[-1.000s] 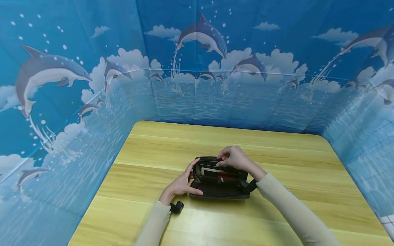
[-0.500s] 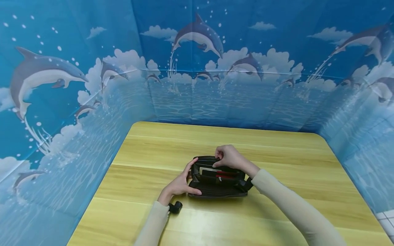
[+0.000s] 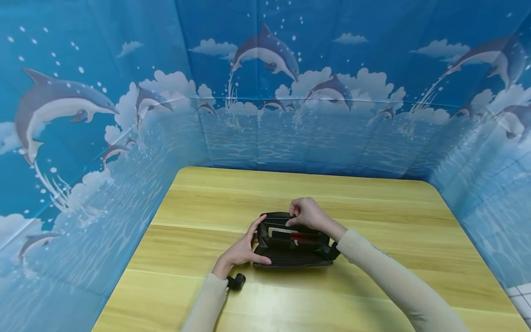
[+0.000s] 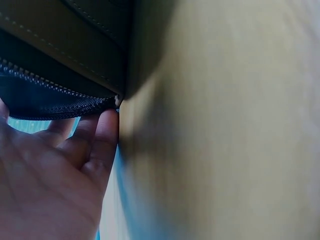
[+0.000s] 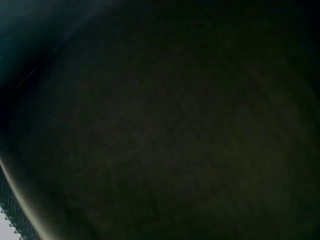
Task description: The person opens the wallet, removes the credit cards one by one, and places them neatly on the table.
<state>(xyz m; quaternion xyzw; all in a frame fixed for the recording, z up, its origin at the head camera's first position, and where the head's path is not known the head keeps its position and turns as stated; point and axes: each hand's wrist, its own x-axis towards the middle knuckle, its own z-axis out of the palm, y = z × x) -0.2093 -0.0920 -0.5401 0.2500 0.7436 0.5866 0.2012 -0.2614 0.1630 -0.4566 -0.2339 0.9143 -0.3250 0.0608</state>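
A black zip-around wallet (image 3: pixel 292 260) lies unzipped on the table, its inner compartments facing up. A pale card-like edge (image 3: pixel 278 229) and a red item (image 3: pixel 304 237) show in a middle compartment, near a silver zipper pull (image 3: pixel 296 242). My left hand (image 3: pixel 240 251) holds the wallet's left end, thumb on the front flap and fingers along the back; the left wrist view has its fingertips right at the zipper's end. With curled fingers, my right hand (image 3: pixel 310 215) pinches at the wallet's back panel; what lies between the fingertips is hidden. Dark wallet material (image 5: pixel 165 130) fills the right wrist view.
The wallet sits mid-table on a yellow wood-grain table (image 3: pixel 199 198). A blue curtain (image 3: pixel 257 138) printed with dolphins hangs around its back and sides. A black wrist camera (image 3: pixel 237 281) is strapped to the left wrist, another (image 3: pixel 332 251) to the right, close by the wallet.
The whole head view has shifted slightly. Both hands keep their places on the wallet; the right hand's fingertips stay at the back panel.
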